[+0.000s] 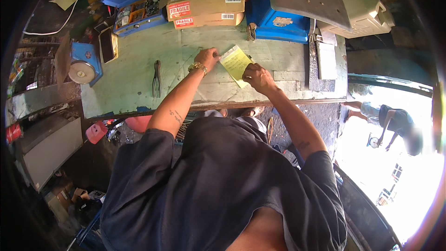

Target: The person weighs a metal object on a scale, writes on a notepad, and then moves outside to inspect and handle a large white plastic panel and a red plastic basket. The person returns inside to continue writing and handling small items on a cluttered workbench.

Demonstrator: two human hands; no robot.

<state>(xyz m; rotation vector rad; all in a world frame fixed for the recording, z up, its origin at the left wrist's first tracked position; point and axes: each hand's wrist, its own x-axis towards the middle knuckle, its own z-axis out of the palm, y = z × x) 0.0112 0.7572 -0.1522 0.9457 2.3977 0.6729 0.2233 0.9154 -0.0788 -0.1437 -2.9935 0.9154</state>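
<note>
A yellow notepad (237, 62) with handwriting on its top sheet lies tilted on the green worktable (181, 81). My right hand (260, 79) is closed on the pad's lower right edge, fingers curled over the paper. Beside the upper left corner, my left hand (207, 59) is closed, its fingertips close to the pad; what they pinch, if anything, is too small to make out. A watch with a gold band circles my left wrist. To the left of that forearm lie dark-handled pliers (157, 80), touched by neither hand.
Along the back stand an open blue toolbox (139, 25), stacked cardboard boxes (206, 4), a blue container (278, 23) under a grey metal panel, and a beige case (364, 11). A blue dial scale (86, 60) is at left. Another person (395, 123) stands outside at right.
</note>
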